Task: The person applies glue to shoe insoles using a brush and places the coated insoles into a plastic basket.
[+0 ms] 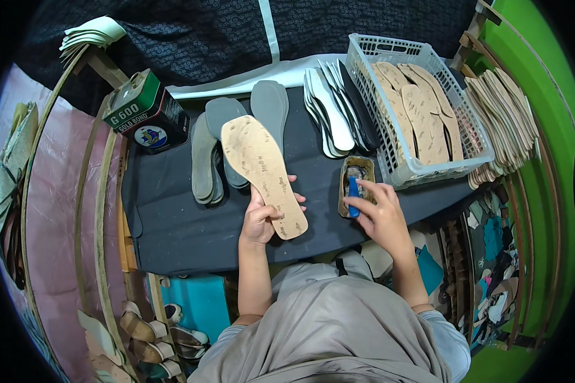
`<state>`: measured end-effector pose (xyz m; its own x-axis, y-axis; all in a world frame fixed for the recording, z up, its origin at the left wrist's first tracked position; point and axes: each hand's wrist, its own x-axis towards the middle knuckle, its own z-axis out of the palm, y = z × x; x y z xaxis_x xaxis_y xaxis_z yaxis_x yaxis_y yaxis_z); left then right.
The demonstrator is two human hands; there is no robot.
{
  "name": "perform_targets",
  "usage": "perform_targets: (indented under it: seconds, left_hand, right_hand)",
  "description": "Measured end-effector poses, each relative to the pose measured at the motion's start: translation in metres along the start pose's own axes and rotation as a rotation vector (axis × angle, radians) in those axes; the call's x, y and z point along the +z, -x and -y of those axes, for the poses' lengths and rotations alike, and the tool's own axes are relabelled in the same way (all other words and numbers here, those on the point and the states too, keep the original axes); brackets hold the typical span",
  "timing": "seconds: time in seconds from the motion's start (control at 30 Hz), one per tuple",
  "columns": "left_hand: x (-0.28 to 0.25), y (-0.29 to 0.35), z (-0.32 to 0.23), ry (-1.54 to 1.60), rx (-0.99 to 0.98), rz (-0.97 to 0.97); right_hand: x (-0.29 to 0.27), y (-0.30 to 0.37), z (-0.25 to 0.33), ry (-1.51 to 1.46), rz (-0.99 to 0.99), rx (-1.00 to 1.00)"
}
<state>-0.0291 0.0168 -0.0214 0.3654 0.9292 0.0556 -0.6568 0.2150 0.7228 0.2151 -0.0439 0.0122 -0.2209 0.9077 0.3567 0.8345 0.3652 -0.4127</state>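
Left hand [259, 220]: closed on a tan insole, thumb across its face near the narrow end, other fingers behind with their tips showing past the right edge.
Insole [254, 156]: raised above the worktop in front of the grey insoles, leaning left, wide end away from the person, small dark printed marks over its face.
Right hand [382, 214]: fingers and thumb drawn in around a blue handle, over the near part of the tub.
Blue handle [354, 199]: over the tub; whatever is at its far end is hard to make out.
Tub [344, 179]: small, oblong, stained brown, dark inside, standing just beside the crate's near left corner.
Worktop [172, 233]: covered in black cloth.
Grey insoles [269, 105]: several piles behind the insole in hand, some partly hidden by it.
White insoles [338, 131]: overlapping in a row beyond the tub, between the grey insoles and the black insoles [359, 105].
Crate [431, 171]: clear plastic with slotted walls, at the right, holding tan insoles [421, 121].
Cream stack [501, 121]: many thin pieces, right of the crate.
Tin [148, 118]: green and dark, at the worktop's far left.
Shoes [188, 338]: low at the left, below the worktop.
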Motion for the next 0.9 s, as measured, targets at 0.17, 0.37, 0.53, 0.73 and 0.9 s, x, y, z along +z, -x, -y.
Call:
perform_targets:
  seconds: [0.17, 0.37, 0.53, 0.73, 0.9]
  left_hand:
    - [-0.015, -0.003, 0.001, 0.19, -0.015, -0.013]
    - [0.007, 0.003, -0.008, 0.052, -0.018, -0.032]
    - [0.006, 0.002, -0.009, 0.021, 0.012, -0.001]
    - [-0.013, 0.006, -0.005, 0.06, 0.014, 0.137]
    - [-0.016, 0.002, 0.001, 0.128, -0.035, 0.169]
  right_hand:
    - [0.006, -0.019, -0.014, -0.219, -0.406, 0.156]
    - [0.004, -0.033, -0.024, -0.288, -0.42, 0.259]
    - [0.02, -0.033, -0.012, -0.274, -0.442, 0.136]
    - [0.001, -0.032, 0.009, -0.195, -0.491, 0.236]
    - [0.005, -0.022, 0.007, -0.177, -0.413, 0.301]
